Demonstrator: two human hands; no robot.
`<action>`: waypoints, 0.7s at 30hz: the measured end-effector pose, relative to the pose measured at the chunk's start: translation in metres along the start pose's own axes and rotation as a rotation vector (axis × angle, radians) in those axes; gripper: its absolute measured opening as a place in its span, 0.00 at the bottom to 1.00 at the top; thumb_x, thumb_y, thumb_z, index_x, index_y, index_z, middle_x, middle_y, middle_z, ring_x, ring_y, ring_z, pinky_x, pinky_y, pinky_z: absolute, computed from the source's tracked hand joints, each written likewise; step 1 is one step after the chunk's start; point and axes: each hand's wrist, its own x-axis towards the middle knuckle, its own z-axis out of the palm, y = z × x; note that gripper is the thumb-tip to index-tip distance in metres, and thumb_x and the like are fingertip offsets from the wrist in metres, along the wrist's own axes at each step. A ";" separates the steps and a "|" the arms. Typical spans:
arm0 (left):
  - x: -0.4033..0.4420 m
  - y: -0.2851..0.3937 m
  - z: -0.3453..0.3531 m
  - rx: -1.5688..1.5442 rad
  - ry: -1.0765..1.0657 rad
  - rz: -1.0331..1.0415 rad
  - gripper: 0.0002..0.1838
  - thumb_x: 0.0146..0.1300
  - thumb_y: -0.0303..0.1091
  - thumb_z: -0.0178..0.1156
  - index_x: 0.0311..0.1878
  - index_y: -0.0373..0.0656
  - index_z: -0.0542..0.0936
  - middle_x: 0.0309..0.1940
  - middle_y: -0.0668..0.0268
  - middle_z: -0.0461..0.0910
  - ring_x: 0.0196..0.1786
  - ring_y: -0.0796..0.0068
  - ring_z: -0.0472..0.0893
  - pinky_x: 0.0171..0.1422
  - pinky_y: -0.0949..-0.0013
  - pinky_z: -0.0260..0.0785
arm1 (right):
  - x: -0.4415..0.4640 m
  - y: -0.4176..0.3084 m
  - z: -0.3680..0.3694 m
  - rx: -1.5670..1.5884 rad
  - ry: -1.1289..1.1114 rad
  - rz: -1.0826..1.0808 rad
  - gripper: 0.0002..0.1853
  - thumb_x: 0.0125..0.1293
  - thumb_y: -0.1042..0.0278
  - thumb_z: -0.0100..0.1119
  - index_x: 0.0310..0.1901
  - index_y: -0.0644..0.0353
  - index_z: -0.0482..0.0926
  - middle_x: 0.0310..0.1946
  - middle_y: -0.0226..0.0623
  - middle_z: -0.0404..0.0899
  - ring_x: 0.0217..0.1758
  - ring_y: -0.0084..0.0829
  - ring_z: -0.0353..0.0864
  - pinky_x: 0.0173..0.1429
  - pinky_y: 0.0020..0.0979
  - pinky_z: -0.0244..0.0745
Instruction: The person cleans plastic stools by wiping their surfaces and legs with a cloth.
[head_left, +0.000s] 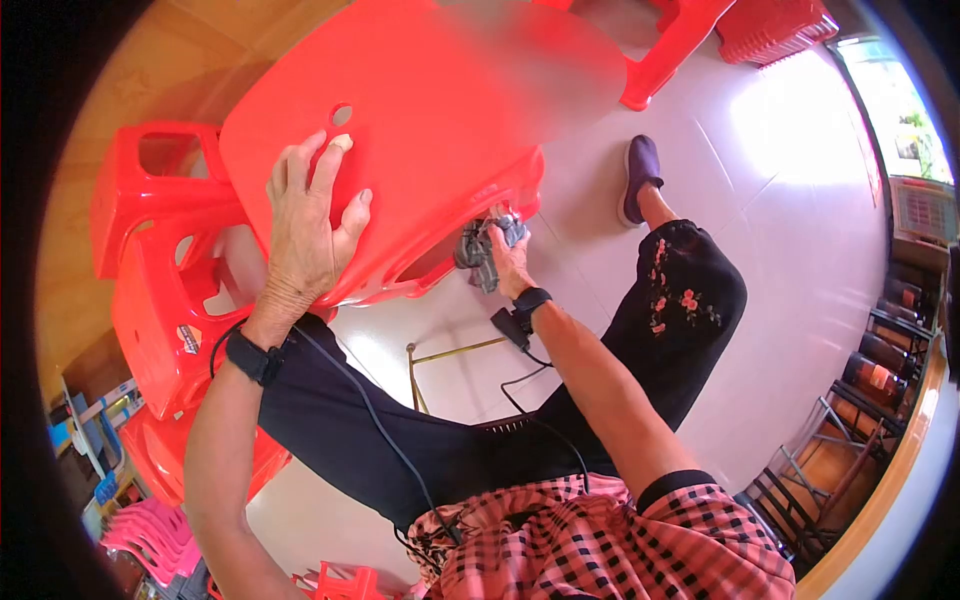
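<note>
A red plastic table (pixel 430 110) with a small round hole in its top fills the upper middle of the head view. My left hand (pixel 310 220) is over its near left part, fingers apart and holding nothing; the index fingertip has a pale covering or nail. At the table's right edge, my right hand (pixel 510 262) is closed around a crumpled grey cloth (pixel 478 255). The cloth is against or just beside the table's rim; contact cannot be made out. Part of the cloth is hidden by my fingers.
Red plastic stools (pixel 165 300) stand close along the table's left side. Cables hang across my lap, near a thin yellow metal frame (pixel 460 350) on the tiled floor. Stacked red stools (pixel 775 30) are at top right; dark shelving with bottles (pixel 875 375) lines the right.
</note>
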 end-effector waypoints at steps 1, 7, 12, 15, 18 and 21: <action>0.000 0.000 0.000 -0.004 0.005 0.001 0.28 0.56 0.35 0.61 0.61 0.41 0.68 0.60 0.53 0.63 0.61 0.51 0.63 0.66 0.52 0.54 | -0.003 0.009 0.008 0.104 -0.021 -0.057 0.33 0.57 0.54 0.64 0.58 0.59 0.60 0.48 0.44 0.74 0.50 0.37 0.75 0.55 0.36 0.69; 0.002 0.002 -0.002 0.023 -0.017 -0.005 0.28 0.57 0.32 0.58 0.62 0.40 0.67 0.60 0.54 0.64 0.63 0.52 0.64 0.69 0.55 0.53 | -0.060 0.049 0.060 -0.147 0.001 -0.142 0.34 0.60 0.54 0.61 0.60 0.59 0.55 0.47 0.53 0.73 0.51 0.48 0.75 0.56 0.43 0.68; 0.002 -0.002 0.000 -0.006 0.013 0.026 0.28 0.57 0.34 0.61 0.61 0.41 0.68 0.60 0.54 0.64 0.61 0.52 0.64 0.66 0.53 0.55 | -0.062 0.036 0.026 0.210 -0.526 -0.142 0.18 0.62 0.62 0.60 0.48 0.63 0.73 0.40 0.38 0.79 0.46 0.32 0.78 0.50 0.33 0.73; 0.001 -0.004 0.004 -0.014 0.007 0.010 0.28 0.57 0.34 0.61 0.61 0.40 0.68 0.60 0.54 0.64 0.61 0.52 0.64 0.66 0.53 0.55 | -0.021 0.010 -0.033 0.085 -0.288 0.016 0.09 0.63 0.63 0.58 0.39 0.59 0.78 0.32 0.25 0.76 0.32 0.19 0.72 0.35 0.26 0.71; 0.001 -0.005 0.003 0.001 0.005 -0.001 0.28 0.56 0.35 0.61 0.61 0.41 0.68 0.60 0.54 0.64 0.61 0.52 0.64 0.66 0.53 0.54 | 0.035 -0.007 -0.072 0.386 0.110 -0.187 0.11 0.62 0.59 0.59 0.37 0.58 0.77 0.31 0.26 0.75 0.31 0.21 0.72 0.34 0.30 0.72; 0.000 -0.002 0.000 0.015 0.000 -0.002 0.28 0.57 0.34 0.60 0.61 0.41 0.68 0.60 0.54 0.64 0.62 0.52 0.64 0.67 0.54 0.54 | 0.086 -0.004 -0.087 0.485 -0.037 0.089 0.18 0.64 0.54 0.56 0.47 0.58 0.73 0.32 0.28 0.75 0.31 0.25 0.74 0.34 0.33 0.73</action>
